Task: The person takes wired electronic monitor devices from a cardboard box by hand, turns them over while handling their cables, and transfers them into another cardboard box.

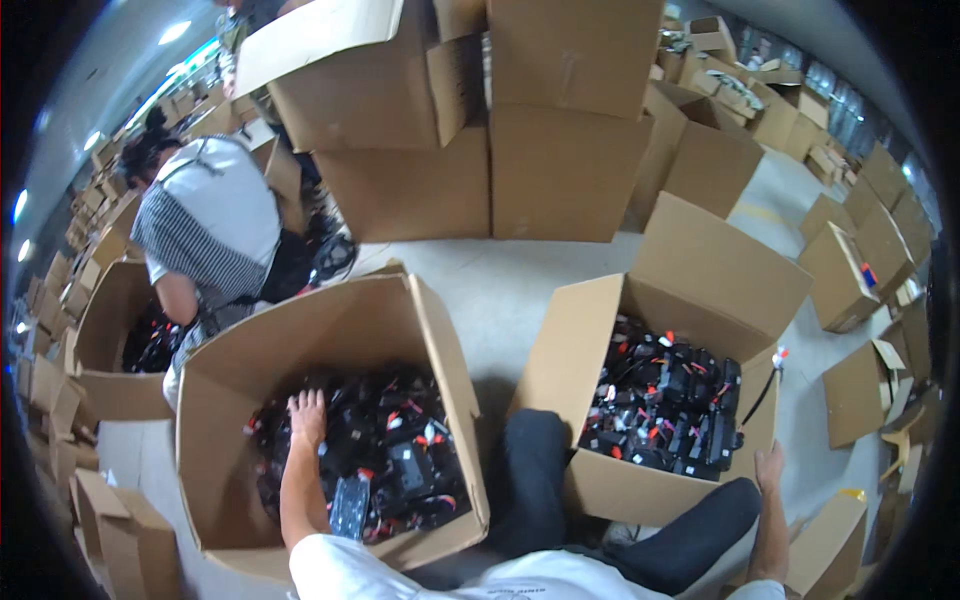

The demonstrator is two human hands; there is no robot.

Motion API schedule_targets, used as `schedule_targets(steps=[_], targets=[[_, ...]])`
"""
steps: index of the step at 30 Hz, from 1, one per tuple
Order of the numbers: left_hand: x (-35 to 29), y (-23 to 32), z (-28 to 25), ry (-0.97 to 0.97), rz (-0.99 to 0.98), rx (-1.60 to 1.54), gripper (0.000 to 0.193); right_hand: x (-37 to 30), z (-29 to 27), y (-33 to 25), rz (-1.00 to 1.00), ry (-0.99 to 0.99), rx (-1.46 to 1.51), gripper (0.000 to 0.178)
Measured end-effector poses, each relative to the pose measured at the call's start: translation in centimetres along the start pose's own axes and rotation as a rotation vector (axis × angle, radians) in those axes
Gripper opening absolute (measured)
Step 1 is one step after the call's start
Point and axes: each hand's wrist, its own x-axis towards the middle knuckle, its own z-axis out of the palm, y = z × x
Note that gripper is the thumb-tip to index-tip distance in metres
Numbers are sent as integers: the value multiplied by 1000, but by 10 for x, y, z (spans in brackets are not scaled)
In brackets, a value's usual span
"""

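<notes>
My left hand (pixel 308 418) reaches into the large cardboard box (pixel 232 440) on the left, its fingers stretched out over a pile of black plastic parts with wires (pixel 395 430). It appears to hold nothing. A clear plastic bag (pixel 349 507) lies on the pile beside my wrist. At the right rim of the second cardboard box (pixel 620 487), my right hand (pixel 769 468) is closed on the edge; the fingers are partly hidden. That box contains similar black parts with wires (pixel 665 400). Above my right hand, a black cable (pixel 762 395) with a white and red connector sticks up over the rim.
A person (pixel 215 220) in a white top bends over another box (pixel 125 395) at the left. Large stacked cartons (pixel 560 170) stand ahead. More open boxes (pixel 850 285) line the right side. My legs (pixel 535 480) are between and against the two near boxes.
</notes>
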Motion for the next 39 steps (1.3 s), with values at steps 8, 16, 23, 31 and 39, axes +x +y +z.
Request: schedule_targets(steps=[8, 16, 23, 31, 39], targets=[[17, 75, -65, 103, 225, 45, 40, -2, -53, 68, 339, 178, -380, 73], [-21, 82, -168, -368, 169, -359, 32, 17, -71, 62, 308, 124, -354, 62], [-66, 91, -442, 35, 79, -1186, 35, 17, -55, 82, 388, 42, -269, 69], [-43, 226, -572, 284, 321, -1825, 30, 37, -93, 7, 345, -34, -52, 70], [-62, 466, -610, -541, 798, -2178, 14, 37, -98, -273, -199, -676, 1531, 65]])
